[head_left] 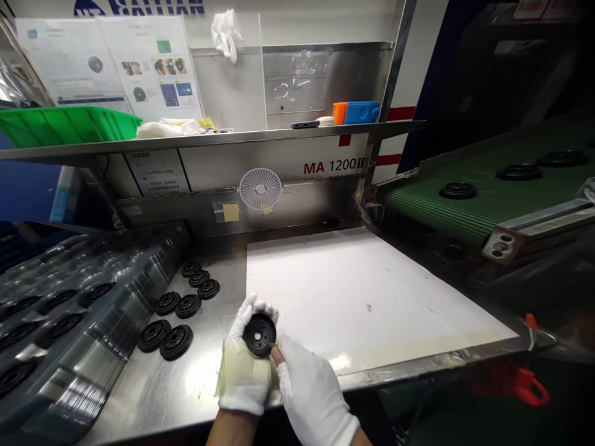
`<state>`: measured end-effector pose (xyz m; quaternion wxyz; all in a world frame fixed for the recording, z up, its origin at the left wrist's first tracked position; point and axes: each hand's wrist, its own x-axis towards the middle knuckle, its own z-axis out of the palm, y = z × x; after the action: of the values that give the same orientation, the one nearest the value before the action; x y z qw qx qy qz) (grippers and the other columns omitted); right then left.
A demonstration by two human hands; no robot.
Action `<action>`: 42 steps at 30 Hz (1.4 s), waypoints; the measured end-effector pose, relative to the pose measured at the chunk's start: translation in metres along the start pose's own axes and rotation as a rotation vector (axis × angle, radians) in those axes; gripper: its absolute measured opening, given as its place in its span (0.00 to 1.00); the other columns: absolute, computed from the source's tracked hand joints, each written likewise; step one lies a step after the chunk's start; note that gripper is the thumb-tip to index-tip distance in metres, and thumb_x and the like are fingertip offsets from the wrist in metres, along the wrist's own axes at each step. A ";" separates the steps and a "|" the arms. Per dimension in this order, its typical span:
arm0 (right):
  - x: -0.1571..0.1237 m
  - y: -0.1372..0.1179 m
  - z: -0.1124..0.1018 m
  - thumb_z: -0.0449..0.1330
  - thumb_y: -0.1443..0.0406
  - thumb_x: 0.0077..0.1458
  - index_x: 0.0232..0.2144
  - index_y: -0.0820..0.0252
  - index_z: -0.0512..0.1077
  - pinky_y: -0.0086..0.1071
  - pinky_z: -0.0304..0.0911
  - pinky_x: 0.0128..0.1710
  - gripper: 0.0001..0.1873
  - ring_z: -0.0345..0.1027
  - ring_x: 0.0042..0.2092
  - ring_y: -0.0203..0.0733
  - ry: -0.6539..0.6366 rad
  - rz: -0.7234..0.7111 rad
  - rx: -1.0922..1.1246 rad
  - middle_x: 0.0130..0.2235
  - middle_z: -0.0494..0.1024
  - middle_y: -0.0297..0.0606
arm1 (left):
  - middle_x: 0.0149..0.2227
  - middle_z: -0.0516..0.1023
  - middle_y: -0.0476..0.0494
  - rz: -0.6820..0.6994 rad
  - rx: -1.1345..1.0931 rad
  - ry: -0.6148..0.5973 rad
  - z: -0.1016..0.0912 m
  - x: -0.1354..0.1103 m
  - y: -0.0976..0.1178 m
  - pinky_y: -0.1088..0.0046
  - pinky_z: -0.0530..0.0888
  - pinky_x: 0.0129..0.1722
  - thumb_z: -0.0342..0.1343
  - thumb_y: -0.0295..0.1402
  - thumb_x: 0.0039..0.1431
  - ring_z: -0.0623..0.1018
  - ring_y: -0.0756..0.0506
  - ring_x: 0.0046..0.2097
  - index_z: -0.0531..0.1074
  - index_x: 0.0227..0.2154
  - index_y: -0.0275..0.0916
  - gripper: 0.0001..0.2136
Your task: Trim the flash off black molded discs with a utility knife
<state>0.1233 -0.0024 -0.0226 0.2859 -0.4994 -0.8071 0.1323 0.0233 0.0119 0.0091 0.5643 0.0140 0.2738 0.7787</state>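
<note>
A gloved left hand (244,378), wrapped in a yellowish film (229,378), held a black ribbed disc (259,333) up at lower centre of the frame, its fingers closed around the rim from behind and gripping it. The gloved right hand (312,396) came in from the lower right, its fingers drawn in toward the disc's edge, one bare fingertip (277,355) at the rim. Whether that hand gripped the disc could not be told, and a thin pale sliver at the disc's face was too small to identify. The work in hand appeared to be close handling of this single disc.

Beyond the hands, seven similar black discs (188,306) lay on a stainless steel bench (139,396) at centre left. A clear formed tray (125,291) holding more discs ran along the left edge of the frame, and a white sheet (353,291) covered the bench to the right. At right, three discs sat on a green conveyor belt (488,204). Farther back, a small white fan (260,189) stood below a steel shelf (209,140) carrying a green plastic tray (69,126) at upper left. Printed sheets (151,62) were posted on the wall behind it.
</note>
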 end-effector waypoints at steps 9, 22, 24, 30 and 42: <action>-0.002 0.004 0.002 0.42 0.61 0.61 0.30 0.54 0.64 0.33 0.47 0.24 0.13 0.65 0.26 0.42 -0.054 0.039 0.058 0.27 0.74 0.34 | 0.25 0.69 0.48 -0.035 -0.013 -0.047 -0.004 -0.001 0.001 0.73 0.74 0.33 0.56 0.27 0.49 0.72 0.51 0.28 0.72 0.34 0.36 0.08; -0.006 -0.004 0.005 0.41 0.61 0.62 0.29 0.54 0.64 0.33 0.47 0.24 0.15 0.66 0.26 0.42 -0.033 0.074 0.070 0.25 0.73 0.33 | 0.35 0.75 0.43 0.023 0.081 -0.032 -0.006 0.000 -0.001 0.65 0.74 0.41 0.56 0.28 0.51 0.75 0.46 0.38 0.71 0.41 0.38 0.13; -0.005 -0.002 0.002 0.42 0.63 0.61 0.31 0.54 0.65 0.32 0.49 0.25 0.13 0.67 0.27 0.42 -0.038 0.066 0.075 0.28 0.74 0.34 | 0.39 0.75 0.37 -0.085 0.154 -0.066 -0.010 -0.001 0.002 0.61 0.74 0.40 0.55 0.29 0.51 0.75 0.41 0.41 0.70 0.44 0.36 0.15; -0.005 0.002 -0.004 0.42 0.64 0.61 0.32 0.55 0.65 0.31 0.53 0.27 0.13 0.68 0.29 0.42 -0.061 0.074 0.092 0.29 0.74 0.35 | 0.26 0.70 0.46 -0.142 0.078 -0.128 -0.012 -0.002 0.007 0.71 0.73 0.34 0.55 0.26 0.49 0.72 0.50 0.30 0.71 0.37 0.34 0.10; -0.005 -0.008 0.002 0.42 0.62 0.61 0.29 0.53 0.63 0.33 0.46 0.24 0.13 0.65 0.25 0.42 -0.018 0.053 0.016 0.25 0.72 0.32 | 0.36 0.74 0.41 0.079 0.103 -0.054 -0.004 -0.002 -0.002 0.64 0.74 0.41 0.55 0.28 0.51 0.75 0.44 0.40 0.70 0.44 0.37 0.15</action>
<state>0.1184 -0.0106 -0.0218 0.2789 -0.5173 -0.7949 0.1507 0.0247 0.0088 0.0056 0.5390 0.0748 0.2976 0.7844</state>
